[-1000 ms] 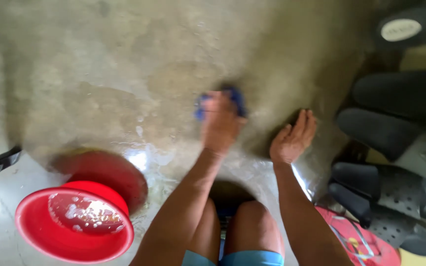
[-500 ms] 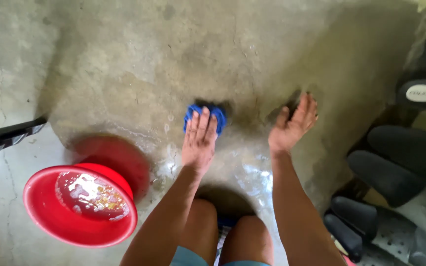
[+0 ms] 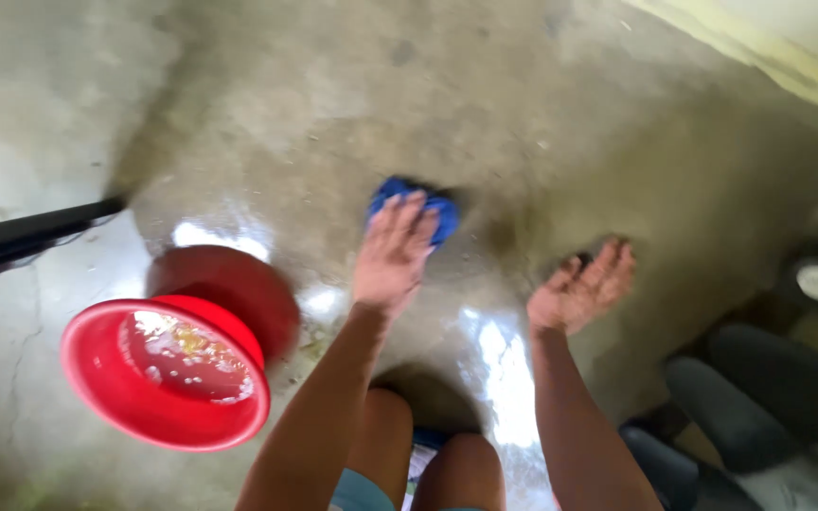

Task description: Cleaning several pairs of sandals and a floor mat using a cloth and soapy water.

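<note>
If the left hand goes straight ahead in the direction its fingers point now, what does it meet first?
The left hand already has its fingertips on the blue cloth, so that comes first. Beyond the cloth, only wet concrete floor shows.

Wet concrete floor (image 3: 542, 104) scene, bystander items only.
Red basin (image 3: 158, 374) with soapy water sat lower left; dark sandals (image 3: 759, 397) lay lower right; black bar (image 3: 30, 237) at left edge.

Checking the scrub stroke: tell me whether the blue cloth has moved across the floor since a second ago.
Cannot tell. The head camera itself shifted, so the red basin and dark sandals sit differently too. The blue cloth stays under the left hand, beyond the basin.
</note>
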